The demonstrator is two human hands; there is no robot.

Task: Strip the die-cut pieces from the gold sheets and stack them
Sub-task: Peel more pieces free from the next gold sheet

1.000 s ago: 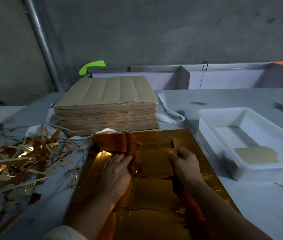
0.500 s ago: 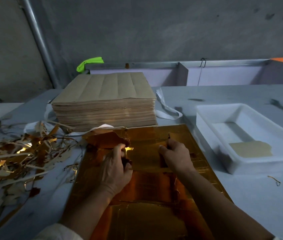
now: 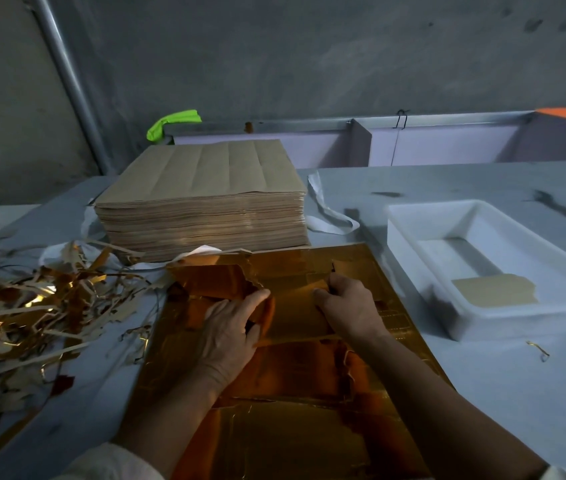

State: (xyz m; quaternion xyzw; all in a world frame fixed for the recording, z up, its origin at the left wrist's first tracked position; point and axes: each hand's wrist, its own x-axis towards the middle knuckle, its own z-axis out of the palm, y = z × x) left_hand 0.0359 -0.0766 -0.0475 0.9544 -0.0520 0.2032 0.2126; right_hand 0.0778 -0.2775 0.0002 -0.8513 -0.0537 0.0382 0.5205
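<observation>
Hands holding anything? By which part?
Left hand pinches the lifted flap of the gold sheet at its right edge; right hand pinches a die-cut piece at its far edge.

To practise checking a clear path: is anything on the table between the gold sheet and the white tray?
Nothing visible: only a narrow strip of bare table separates the sheet from the tray. One small scrap lies in front of the tray, off that path.

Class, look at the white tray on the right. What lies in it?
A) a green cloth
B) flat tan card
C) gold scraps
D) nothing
B: flat tan card lies at the near end of the tray. Whether it is one piece or several cannot be told.
</observation>
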